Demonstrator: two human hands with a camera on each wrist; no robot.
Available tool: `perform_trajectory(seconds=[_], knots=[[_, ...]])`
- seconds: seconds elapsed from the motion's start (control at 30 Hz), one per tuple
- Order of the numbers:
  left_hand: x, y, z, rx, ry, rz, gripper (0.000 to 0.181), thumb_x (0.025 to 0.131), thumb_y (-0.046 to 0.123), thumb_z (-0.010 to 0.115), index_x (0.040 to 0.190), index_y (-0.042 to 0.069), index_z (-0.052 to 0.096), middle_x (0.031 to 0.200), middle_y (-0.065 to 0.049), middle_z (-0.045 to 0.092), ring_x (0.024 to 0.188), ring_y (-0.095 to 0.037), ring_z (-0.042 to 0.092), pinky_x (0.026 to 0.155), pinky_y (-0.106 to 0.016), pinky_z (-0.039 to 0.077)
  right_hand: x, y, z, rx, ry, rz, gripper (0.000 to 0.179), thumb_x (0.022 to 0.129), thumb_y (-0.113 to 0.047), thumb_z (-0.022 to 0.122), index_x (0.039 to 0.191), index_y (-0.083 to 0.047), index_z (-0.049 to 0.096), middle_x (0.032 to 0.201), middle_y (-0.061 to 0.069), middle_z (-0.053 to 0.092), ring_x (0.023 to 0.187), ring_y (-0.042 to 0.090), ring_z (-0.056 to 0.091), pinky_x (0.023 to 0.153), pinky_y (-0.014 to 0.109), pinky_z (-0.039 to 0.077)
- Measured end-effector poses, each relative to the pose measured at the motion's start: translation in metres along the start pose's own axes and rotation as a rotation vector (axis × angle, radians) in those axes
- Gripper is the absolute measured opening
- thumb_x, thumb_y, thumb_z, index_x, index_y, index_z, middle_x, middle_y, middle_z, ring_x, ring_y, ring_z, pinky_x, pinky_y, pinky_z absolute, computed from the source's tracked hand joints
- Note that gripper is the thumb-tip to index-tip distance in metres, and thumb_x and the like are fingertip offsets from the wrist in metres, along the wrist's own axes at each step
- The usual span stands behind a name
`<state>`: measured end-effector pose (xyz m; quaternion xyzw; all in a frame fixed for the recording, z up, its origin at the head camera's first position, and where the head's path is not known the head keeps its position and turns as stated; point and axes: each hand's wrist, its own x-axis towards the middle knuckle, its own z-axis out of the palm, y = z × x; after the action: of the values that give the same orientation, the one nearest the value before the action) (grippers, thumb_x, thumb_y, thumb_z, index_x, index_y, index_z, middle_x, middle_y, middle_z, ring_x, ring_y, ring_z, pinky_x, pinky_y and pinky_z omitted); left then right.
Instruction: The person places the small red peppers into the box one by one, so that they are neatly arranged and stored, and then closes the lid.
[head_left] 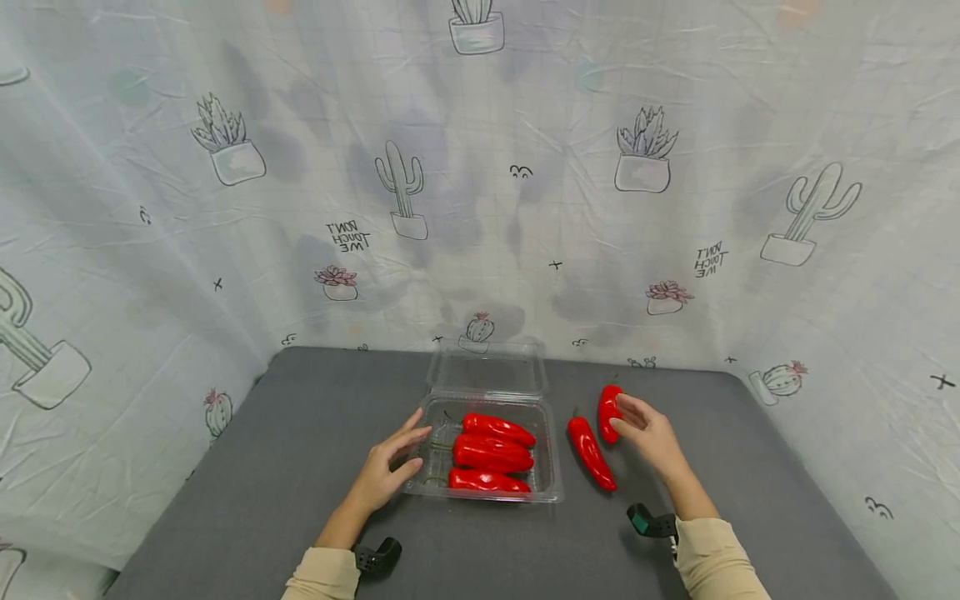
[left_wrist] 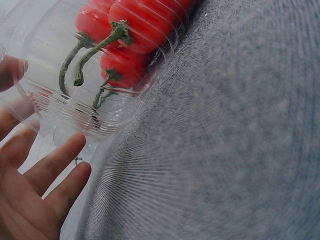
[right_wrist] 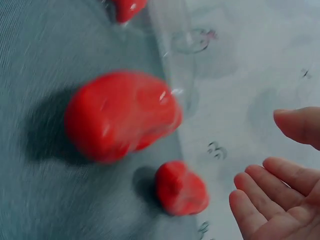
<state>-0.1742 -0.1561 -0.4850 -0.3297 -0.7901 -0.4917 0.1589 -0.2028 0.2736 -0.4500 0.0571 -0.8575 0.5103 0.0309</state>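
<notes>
A clear plastic clamshell box [head_left: 557, 458] lies with its lid [head_left: 487, 369] tipped back. Inside are three red peppers [head_left: 491, 454], side by side, their green stems [left_wrist: 102, 47] towards the left wall. My left hand [head_left: 384, 468] is at that wall with fingers spread, some of them behind the clear plastic in the left wrist view; firm contact cannot be told. Right of the box lie two more peppers, a nearer one [head_left: 591, 454] and a farther one [head_left: 609, 408]. Beside the farther pepper my right hand [head_left: 651, 433] hovers, fingers extended and nothing held; the right wrist view shows a gap.
A grey cloth-covered table [head_left: 300, 450] carries everything. White curtains [head_left: 480, 192] printed with cacti and potted plants hang behind and at both sides. Each wrist wears a black camera mount, the left one [head_left: 378, 557] and the right one [head_left: 648, 523].
</notes>
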Motion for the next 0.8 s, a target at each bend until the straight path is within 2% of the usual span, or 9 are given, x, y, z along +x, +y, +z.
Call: perform_trajectory(seconds=[0.17, 0.23, 0.37, 0.53, 0.67, 0.8], knots=[[-0.002, 0.001, -0.001, 0.009, -0.002, 0.002, 0.042, 0.080, -0.014, 0.060, 0.121, -0.016, 0.054, 0.137, -0.041, 0.037, 0.108, -0.048, 0.057, 0.084, -0.044, 0.055, 0.008, 0.015, -0.001, -0.003, -0.004, 0.079, 0.062, 0.094, -0.023, 0.059, 0.143, 0.004, 0.034, 0.147, 0.025, 0.036, 0.135, 0.039, 0.037, 0.105, 0.050, 0.038], [-0.003, 0.001, -0.001, 0.012, -0.003, 0.003, 0.043, 0.080, -0.015, 0.059, 0.122, -0.016, 0.054, 0.136, -0.042, 0.037, 0.108, -0.047, 0.057, 0.085, -0.042, 0.055, 0.011, 0.019, 0.000, -0.011, -0.011, 0.094, 0.063, 0.094, -0.023, 0.059, 0.144, 0.004, 0.033, 0.148, 0.025, 0.035, 0.136, 0.040, 0.035, 0.106, 0.052, 0.036], [-0.004, 0.001, 0.000, 0.019, 0.000, -0.002, 0.042, 0.080, -0.014, 0.059, 0.121, -0.016, 0.054, 0.137, -0.041, 0.038, 0.109, -0.046, 0.057, 0.086, -0.040, 0.055, 0.016, 0.023, 0.001, -0.031, -0.027, 0.098, 0.063, 0.094, -0.021, 0.059, 0.144, 0.005, 0.032, 0.148, 0.028, 0.033, 0.137, 0.042, 0.032, 0.107, 0.054, 0.034], [-0.003, 0.000, -0.001, 0.022, -0.001, 0.000, 0.042, 0.080, -0.014, 0.060, 0.122, -0.016, 0.054, 0.137, -0.040, 0.037, 0.111, -0.046, 0.056, 0.086, -0.042, 0.054, 0.025, 0.027, 0.004, -0.077, -0.042, 0.118, 0.066, 0.094, -0.021, 0.060, 0.145, 0.006, 0.029, 0.148, 0.030, 0.030, 0.136, 0.045, 0.031, 0.107, 0.054, 0.034], [-0.002, 0.001, -0.001, 0.023, -0.002, 0.012, 0.042, 0.080, -0.015, 0.060, 0.121, -0.016, 0.054, 0.136, -0.042, 0.037, 0.110, -0.046, 0.057, 0.085, -0.044, 0.054, 0.031, 0.031, 0.007, -0.148, -0.041, 0.134, 0.068, 0.092, -0.023, 0.061, 0.145, 0.007, 0.029, 0.147, 0.031, 0.031, 0.134, 0.045, 0.034, 0.105, 0.054, 0.037], [0.000, 0.002, -0.002, 0.020, -0.005, 0.019, 0.042, 0.080, -0.015, 0.059, 0.121, -0.017, 0.054, 0.135, -0.043, 0.037, 0.108, -0.047, 0.057, 0.084, -0.046, 0.054, 0.035, 0.034, 0.009, -0.244, -0.038, 0.111, 0.071, 0.091, -0.027, 0.062, 0.143, 0.009, 0.030, 0.145, 0.033, 0.034, 0.129, 0.046, 0.041, 0.100, 0.053, 0.042]])
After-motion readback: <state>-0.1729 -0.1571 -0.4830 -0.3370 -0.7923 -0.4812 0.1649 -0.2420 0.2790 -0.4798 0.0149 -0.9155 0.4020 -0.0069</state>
